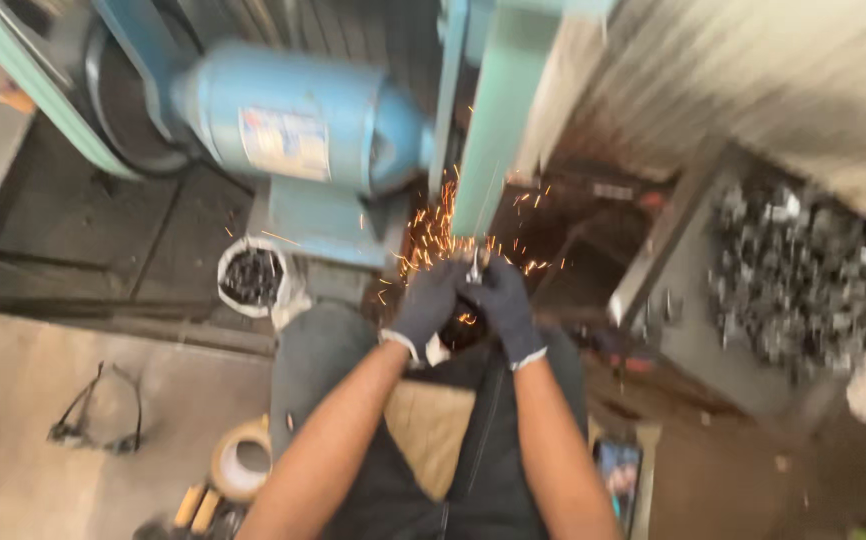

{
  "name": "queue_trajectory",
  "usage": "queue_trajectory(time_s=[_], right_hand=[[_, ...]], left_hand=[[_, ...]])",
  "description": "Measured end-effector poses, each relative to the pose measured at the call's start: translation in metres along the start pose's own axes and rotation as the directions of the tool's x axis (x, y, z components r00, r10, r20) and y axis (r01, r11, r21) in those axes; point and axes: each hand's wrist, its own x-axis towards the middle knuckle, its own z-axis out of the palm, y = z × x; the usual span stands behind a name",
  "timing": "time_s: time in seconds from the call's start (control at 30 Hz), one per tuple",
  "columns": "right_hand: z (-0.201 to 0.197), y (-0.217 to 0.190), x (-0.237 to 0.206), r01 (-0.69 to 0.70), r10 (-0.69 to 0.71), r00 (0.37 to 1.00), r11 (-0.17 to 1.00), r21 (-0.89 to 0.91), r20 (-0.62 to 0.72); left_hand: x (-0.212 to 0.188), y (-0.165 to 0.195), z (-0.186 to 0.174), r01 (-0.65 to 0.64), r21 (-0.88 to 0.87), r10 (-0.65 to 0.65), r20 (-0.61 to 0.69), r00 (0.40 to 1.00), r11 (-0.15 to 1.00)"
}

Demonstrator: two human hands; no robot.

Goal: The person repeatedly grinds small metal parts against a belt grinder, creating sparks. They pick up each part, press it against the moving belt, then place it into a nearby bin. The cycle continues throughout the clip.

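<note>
Both gloved hands meet at the grinding belt (483, 140), pinching one small metal part (474, 268) between them. The left hand (423, 305) and right hand (503, 305) are closed narrowly around it, fingertips almost touching. The part stands roughly upright, pointing away from the person, its top end pressed against the belt's lower end, where sparks (433, 235) fly out leftward. Both hands are equally close. The blue motor (298, 120) sits up to the left; a bin of parts (793, 270) lies right.
</note>
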Motion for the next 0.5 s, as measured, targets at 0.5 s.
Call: queue_trajectory(time_s=[0.5], right_hand=[[0.005,-0.01,-0.007,0.225,-0.286,0.871,0.955,-0.195,-0.398]], left_hand=[[0.008,0.038,-0.015,0.46,-0.038,-0.447,0.179,0.877,0.887]])
